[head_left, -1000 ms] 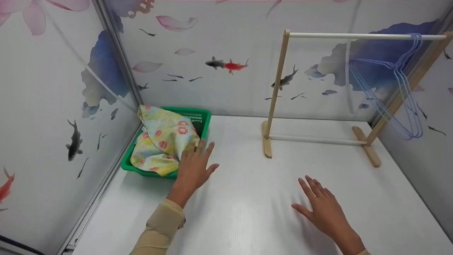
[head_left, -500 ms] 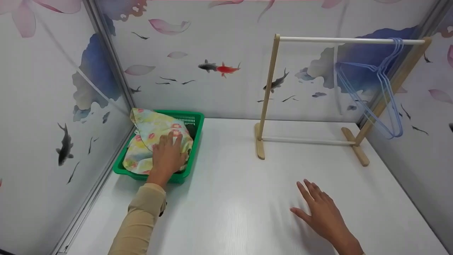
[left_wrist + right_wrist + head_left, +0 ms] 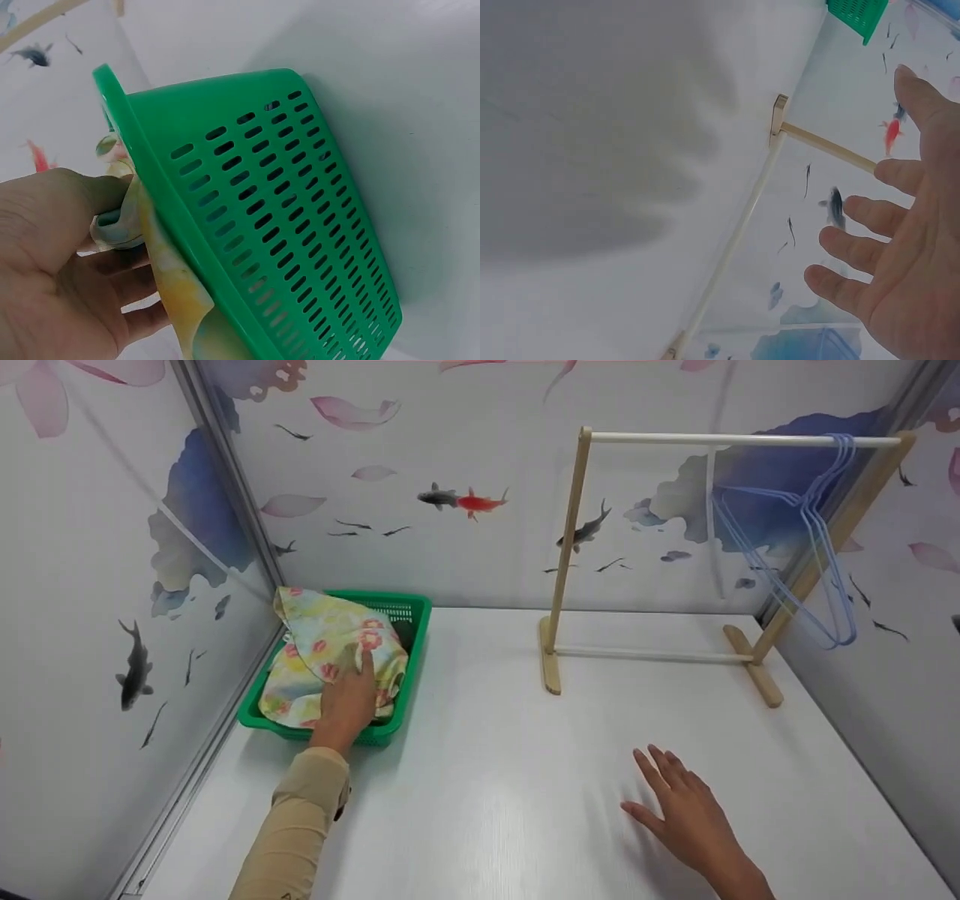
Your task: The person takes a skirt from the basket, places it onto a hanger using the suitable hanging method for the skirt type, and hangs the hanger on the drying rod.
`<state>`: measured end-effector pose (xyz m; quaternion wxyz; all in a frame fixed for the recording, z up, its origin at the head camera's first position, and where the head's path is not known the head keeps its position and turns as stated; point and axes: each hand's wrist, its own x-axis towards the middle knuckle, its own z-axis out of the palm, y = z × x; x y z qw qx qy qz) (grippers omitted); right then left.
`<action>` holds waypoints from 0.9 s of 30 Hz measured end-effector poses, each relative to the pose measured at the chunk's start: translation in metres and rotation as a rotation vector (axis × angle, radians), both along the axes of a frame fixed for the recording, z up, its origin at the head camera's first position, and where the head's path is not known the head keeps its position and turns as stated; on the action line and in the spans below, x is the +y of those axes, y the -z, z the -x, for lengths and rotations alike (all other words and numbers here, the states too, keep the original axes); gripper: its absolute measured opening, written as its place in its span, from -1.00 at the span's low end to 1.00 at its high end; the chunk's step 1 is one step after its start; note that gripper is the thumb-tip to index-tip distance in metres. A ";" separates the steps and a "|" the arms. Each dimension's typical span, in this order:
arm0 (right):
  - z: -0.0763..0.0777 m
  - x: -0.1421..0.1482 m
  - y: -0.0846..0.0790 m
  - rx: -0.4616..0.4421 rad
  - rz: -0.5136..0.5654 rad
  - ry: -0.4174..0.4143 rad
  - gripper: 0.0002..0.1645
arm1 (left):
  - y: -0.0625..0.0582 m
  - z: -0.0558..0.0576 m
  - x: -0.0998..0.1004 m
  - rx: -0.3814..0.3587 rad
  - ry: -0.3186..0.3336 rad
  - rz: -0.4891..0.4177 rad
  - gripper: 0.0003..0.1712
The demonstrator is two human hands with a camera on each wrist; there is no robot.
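L hand point(image 3: 347, 696) pinches cloth point(image 3: 313, 661) in grn basket point(image 3: 262, 187) (R hand point(image 3: 687, 813) w/ fingers spread).

Readable text, labels, brands, numbers and signs: none in any view; green basket point(image 3: 292, 217), patterned cloth point(image 3: 307, 656), clothes rack point(image 3: 567, 547), blue hangers point(image 3: 808, 501), printed wall panels point(image 3: 480, 559) and sleeve point(image 3: 289, 829): no legible characters.

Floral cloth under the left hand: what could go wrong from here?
The left hand seems to grip just one fold of the floral cloth, so the fabric might slip or bunch. The cloth lies against the rim of the green basket, so lifting may drag the basket; the right hand, away from it, isn't steadying it. A dark item beside the cloth could come out too.
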<state>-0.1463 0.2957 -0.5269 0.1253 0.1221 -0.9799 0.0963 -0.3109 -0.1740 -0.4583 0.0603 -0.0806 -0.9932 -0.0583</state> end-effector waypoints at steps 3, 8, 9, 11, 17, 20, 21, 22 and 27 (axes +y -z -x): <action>0.000 0.000 0.002 0.002 -0.001 -0.002 -0.07 | 0.000 -0.001 -0.003 0.045 0.012 0.019 -0.30; -0.001 0.001 0.004 -0.009 -0.002 -0.003 -0.10 | -0.008 -0.002 -0.003 0.108 0.027 -0.065 -0.55; -0.001 0.001 0.004 -0.012 0.001 -0.004 -0.10 | -0.011 -0.002 -0.003 0.120 0.025 -0.096 -0.61; 0.000 0.000 0.003 -0.014 0.006 -0.004 -0.10 | -0.017 -0.002 -0.001 0.163 0.026 -0.147 -0.73; 0.000 0.001 0.003 0.016 0.023 -0.021 -0.11 | -0.033 -0.006 0.002 0.351 0.076 -0.212 -0.90; 0.001 0.000 0.003 0.016 0.024 -0.033 -0.11 | -0.042 -0.008 0.003 0.381 0.051 -0.214 -0.86; 0.001 -0.001 0.003 0.012 0.028 -0.035 -0.11 | -0.045 -0.009 0.004 0.381 0.040 -0.215 -0.82; 0.001 -0.001 0.003 0.010 0.028 -0.037 -0.11 | -0.049 -0.010 0.006 0.378 0.031 -0.218 -0.79; 0.003 -0.004 -0.001 0.004 0.030 -0.035 -0.12 | -0.072 -0.017 0.016 0.410 0.042 -0.230 -0.69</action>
